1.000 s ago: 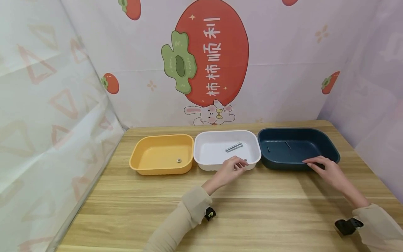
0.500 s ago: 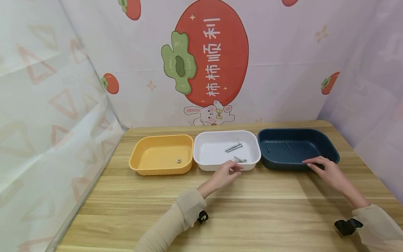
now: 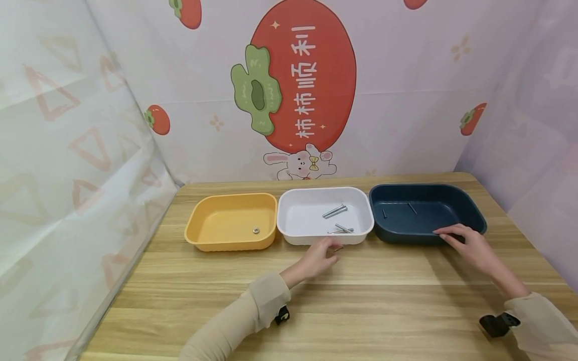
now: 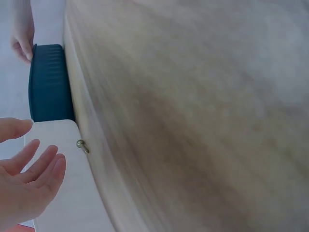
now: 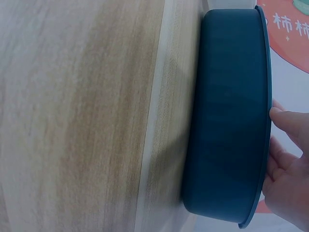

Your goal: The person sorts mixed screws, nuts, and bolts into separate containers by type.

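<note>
My left hand [image 3: 316, 258] hovers just before the front wall of the white tray [image 3: 295, 239], fingers loosely spread. In the left wrist view the fingers [image 4: 41, 169] are apart from a small screw [image 4: 83, 146] with a round head, which shows by the tray's front wall. The same screw [image 3: 338, 248] appears by the fingertips in the head view. Inside the white tray lie long silver bolts [image 3: 335, 211] and several screws [image 3: 344, 229]. My right hand [image 3: 467, 245] pinches the front rim of the dark blue tray [image 5: 229, 116], thumb outside and fingers behind the rim.
A yellow tray [image 3: 195, 240] stands left of the white one, with a small metal nut [image 3: 256, 230] in it. Two dark screws [image 3: 413, 208] lie in the blue tray. The three trays stand side by side along the back of the wooden table [image 3: 361, 311], before a printed cloth.
My left hand has drawn back from over the white tray, leftward and nearer me, uncovering screws inside it. A small screw now shows outside the tray. The right hand has stayed put.
</note>
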`<state>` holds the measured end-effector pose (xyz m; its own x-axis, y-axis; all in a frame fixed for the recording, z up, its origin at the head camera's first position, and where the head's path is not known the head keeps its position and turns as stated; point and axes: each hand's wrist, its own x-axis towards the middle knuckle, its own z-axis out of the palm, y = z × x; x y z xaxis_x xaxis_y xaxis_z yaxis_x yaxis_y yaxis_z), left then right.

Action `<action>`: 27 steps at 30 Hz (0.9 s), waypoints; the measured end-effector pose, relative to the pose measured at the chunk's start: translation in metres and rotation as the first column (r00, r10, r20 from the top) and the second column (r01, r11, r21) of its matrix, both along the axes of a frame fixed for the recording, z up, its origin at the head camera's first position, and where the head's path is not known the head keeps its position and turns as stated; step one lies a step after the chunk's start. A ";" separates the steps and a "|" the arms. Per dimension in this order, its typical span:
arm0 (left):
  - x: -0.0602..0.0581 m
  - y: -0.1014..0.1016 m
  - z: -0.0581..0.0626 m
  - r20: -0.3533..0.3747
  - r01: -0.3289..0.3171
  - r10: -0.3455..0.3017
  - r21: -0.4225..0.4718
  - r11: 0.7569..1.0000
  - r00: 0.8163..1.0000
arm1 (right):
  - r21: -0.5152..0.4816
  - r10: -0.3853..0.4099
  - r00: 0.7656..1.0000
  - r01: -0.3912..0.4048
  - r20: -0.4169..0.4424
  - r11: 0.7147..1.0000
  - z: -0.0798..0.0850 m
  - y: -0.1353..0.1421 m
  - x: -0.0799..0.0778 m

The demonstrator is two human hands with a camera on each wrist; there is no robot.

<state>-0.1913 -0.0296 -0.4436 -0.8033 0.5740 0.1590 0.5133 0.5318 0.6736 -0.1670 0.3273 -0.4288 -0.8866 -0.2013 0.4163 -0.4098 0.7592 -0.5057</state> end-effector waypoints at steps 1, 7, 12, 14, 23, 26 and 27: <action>0.000 0.000 -0.001 -0.003 -0.001 0.001 -0.009 1.000 1.000 | 0.000 -0.002 1.000 0.002 0.002 1.000 0.000 0.000 0.000; 0.000 -0.001 -0.004 0.018 -0.018 0.020 -0.079 0.997 1.000 | 0.007 -0.006 1.000 0.006 0.012 1.000 -0.001 0.000 0.001; -0.002 -0.002 -0.007 0.047 -0.033 0.039 -0.123 0.992 0.998 | 0.008 -0.002 1.000 0.002 0.005 1.000 0.000 0.000 0.001; -0.003 -0.002 -0.008 0.057 -0.032 0.040 -0.132 0.991 0.998 | 0.007 0.002 1.000 -0.002 -0.003 1.000 0.001 -0.001 0.001; -0.005 -0.001 -0.008 0.080 0.007 0.008 -0.177 0.984 0.997 | 0.000 0.019 1.000 -0.019 -0.011 1.000 0.001 -0.002 0.001; -0.007 0.000 -0.009 0.077 0.018 -0.004 -0.184 0.983 0.997 | 0.005 0.016 1.000 -0.016 -0.008 1.000 0.001 -0.002 0.001; -0.007 0.001 -0.009 0.072 0.025 -0.011 -0.185 0.982 0.997 | 0.005 0.017 1.000 -0.017 -0.007 1.000 0.001 -0.002 0.001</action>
